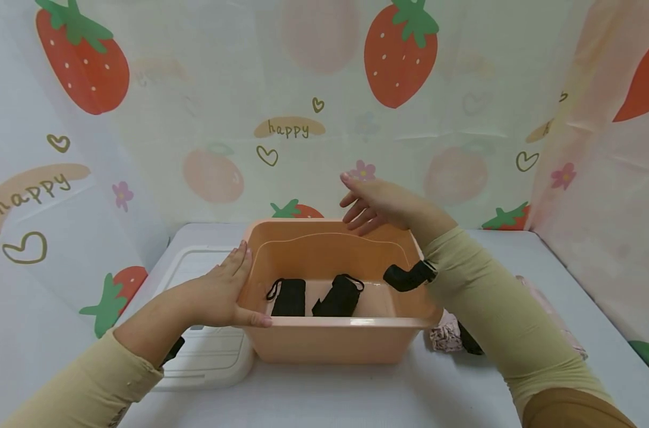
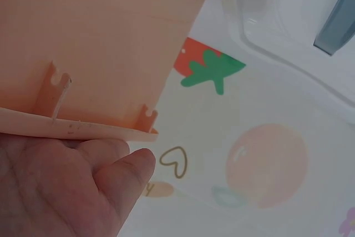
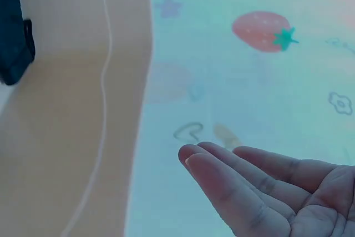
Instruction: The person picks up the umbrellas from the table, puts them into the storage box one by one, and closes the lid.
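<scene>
A peach plastic bin [image 1: 324, 342] stands in the middle of the table. Two black pouches [image 1: 289, 297] with cord loops lie on its floor, side by side. My left hand [image 1: 217, 294] rests on the bin's left side, its fingers stretched along the rim and the thumb over the front edge. In the left wrist view, its palm and fingers lie against the peach rim [image 2: 77, 130]. Over the far right part of the bin hovers my right hand [image 1: 380, 205], fingers loosely extended, holding nothing. The right wrist view shows this hand apart from the bin wall [image 3: 66, 137].
Left of the bin lies a white lid [image 1: 212, 356], partly under my left arm. To the right, pink crumpled fabric [image 1: 446, 333] and a dark item [image 1: 470, 342] sit on the table, partly behind my right forearm. A strawberry-print curtain [image 1: 223, 77] encloses the back and sides.
</scene>
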A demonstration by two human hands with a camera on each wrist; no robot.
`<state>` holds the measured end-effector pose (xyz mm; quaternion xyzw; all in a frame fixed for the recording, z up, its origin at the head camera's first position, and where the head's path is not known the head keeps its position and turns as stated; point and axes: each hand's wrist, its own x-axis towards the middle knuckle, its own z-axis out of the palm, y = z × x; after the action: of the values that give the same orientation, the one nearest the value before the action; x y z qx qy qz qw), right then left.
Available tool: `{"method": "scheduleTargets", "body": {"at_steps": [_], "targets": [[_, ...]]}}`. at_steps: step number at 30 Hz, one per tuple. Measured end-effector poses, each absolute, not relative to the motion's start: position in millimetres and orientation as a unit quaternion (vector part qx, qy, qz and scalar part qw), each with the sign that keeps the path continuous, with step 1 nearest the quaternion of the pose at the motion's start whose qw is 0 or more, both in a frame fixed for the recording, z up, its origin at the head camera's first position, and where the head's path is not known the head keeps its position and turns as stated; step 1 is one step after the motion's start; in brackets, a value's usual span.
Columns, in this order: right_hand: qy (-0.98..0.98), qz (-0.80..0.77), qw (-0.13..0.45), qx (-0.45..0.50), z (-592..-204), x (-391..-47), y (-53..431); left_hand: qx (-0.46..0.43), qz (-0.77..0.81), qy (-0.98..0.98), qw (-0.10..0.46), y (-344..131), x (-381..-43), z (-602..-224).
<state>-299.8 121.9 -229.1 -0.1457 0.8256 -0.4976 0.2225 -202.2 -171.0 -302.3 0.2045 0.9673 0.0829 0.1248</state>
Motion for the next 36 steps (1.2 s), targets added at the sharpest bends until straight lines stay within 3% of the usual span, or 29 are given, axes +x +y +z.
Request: {"method": "scheduleTargets", "body": {"at_steps": [20, 36], "targets": [[0.847, -0.491, 0.158, -0.131, -224.7, -274.9, 230.6, 0.206, 0.082, 0.967, 0.123, -173.3, -204.8, -305.9], [0.862, -0.476, 0.155, -0.075, -278.3, -254.5, 344.6, 0.21, 0.077, 0.967, 0.119, -173.1, -204.1, -304.1]]}}
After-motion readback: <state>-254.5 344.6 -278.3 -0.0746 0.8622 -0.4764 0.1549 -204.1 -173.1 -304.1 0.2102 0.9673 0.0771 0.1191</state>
